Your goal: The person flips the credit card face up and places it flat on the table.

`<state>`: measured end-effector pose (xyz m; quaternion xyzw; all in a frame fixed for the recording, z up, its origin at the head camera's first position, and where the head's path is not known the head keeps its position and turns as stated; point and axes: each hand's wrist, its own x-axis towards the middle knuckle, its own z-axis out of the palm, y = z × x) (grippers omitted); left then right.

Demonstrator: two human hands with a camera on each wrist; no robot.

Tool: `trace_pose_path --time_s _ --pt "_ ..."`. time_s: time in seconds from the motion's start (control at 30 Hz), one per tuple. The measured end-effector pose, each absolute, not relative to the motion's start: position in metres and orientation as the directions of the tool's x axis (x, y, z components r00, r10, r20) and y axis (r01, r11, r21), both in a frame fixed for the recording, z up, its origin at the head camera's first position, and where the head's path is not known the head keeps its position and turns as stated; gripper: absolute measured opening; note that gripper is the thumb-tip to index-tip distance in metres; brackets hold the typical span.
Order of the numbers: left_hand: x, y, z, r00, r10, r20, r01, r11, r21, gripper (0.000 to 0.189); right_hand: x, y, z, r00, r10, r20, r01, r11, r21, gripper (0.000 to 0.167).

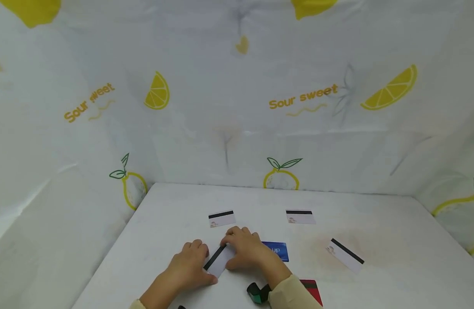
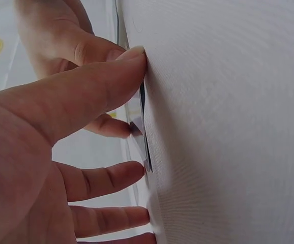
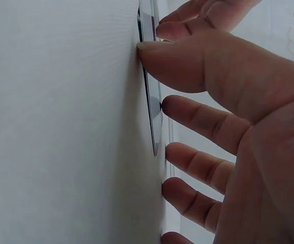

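A white card with a black stripe (image 1: 221,262) lies slantwise on the table between both hands. My left hand (image 1: 190,267) holds it by the left and near edges, thumb at the near corner and index finger towards the far left. From the other side my right hand (image 1: 247,251) holds it, index finger at the far corner and thumb at the right edge. Seen edge-on in the left wrist view, the card (image 2: 146,140) is close against the tabletop. In the right wrist view, the other fingers spread beside the card (image 3: 151,114), tips at the table.
Two striped white cards (image 1: 222,219) (image 1: 300,217) lie farther back, and a third striped card (image 1: 346,256) at the right. A blue VIP card (image 1: 281,252) is partly behind my right hand. A red card (image 1: 313,291) shows past the right sleeve (image 1: 292,294). Lemon-printed sheeting (image 1: 206,141) surrounds the table.
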<state>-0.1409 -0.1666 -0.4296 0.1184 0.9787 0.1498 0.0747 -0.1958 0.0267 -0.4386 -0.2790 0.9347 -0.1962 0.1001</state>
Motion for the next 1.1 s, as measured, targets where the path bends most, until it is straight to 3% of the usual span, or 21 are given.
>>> trace_pose_path --time_s 0.23,0.57,1.1 --pt "-0.14 -0.167 -0.43 -0.956 0.272 -0.113 0.221 0.916 0.336 0.052 -0.196 0.026 -0.44 -0.821 -0.563 -0.098 -0.491 0.783 -0.381 0.065" --pt "-0.141 -0.167 -0.429 -0.954 0.259 -0.153 0.198 0.924 0.328 0.055 -0.198 0.024 -0.44 -0.836 -0.539 -0.101 -0.453 0.782 -0.427 0.045" --pt "-0.152 -0.178 -0.428 -0.941 0.308 -0.136 0.263 0.925 0.275 0.052 -0.202 0.026 -0.445 -0.854 -0.518 -0.052 -0.432 0.761 -0.484 0.044"
